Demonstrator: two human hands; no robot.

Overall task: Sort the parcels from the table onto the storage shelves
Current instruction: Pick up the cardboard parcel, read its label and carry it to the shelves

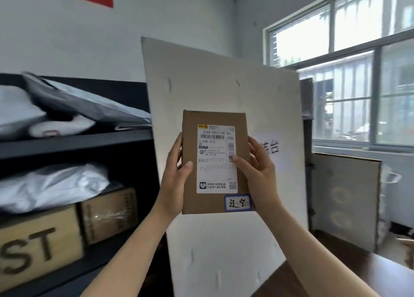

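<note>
Before white board: left hand (177, 173), right hand (257, 166) both clasp upright parcel (215, 162) edges, thumbs on front.

Daylight is being admitted through the window (349, 57) at right, where glare is being produced; edges are being blurred and bent by wide-angle distortion.

A small brown cardboard parcel (215, 162) stood upright in mid-air, its face turned to the camera, bearing a white shipping label (216, 159) with barcodes and a small blue-edged sticker (237, 203) at its lower right corner. The dark storage shelves (74, 144) at the left held grey and white plastic mail bags and two brown boxes.
</note>
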